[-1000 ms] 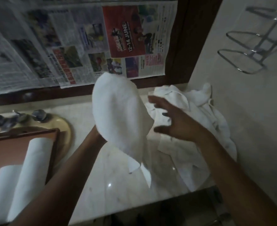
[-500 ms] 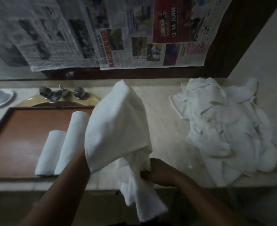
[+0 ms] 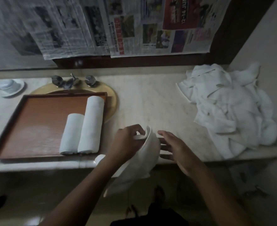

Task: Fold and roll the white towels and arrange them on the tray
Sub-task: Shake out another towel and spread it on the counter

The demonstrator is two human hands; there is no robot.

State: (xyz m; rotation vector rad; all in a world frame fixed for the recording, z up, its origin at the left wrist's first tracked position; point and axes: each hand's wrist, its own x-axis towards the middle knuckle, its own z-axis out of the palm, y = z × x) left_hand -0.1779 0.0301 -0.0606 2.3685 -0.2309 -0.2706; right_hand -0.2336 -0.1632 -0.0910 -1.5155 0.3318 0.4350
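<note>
Pinching the soft, limp towel (image 3: 148,158) by its top edge, our left hand (image 3: 126,144) lets it drape while our right hand (image 3: 175,149) hovers open-fingered at three o'clock.

Dim light falls on a pale marble countertop (image 3: 150,103) that meets a beige wall (image 3: 265,38) at right. Newspaper sheets (image 3: 134,25) hang across the back, edged by a dark wooden frame (image 3: 224,38). A brass-coloured basin (image 3: 114,103) with metal taps (image 3: 72,81) sits in the counter, a white dish (image 3: 10,87) at far left. Glossy floor (image 3: 20,201) shows below.
</note>
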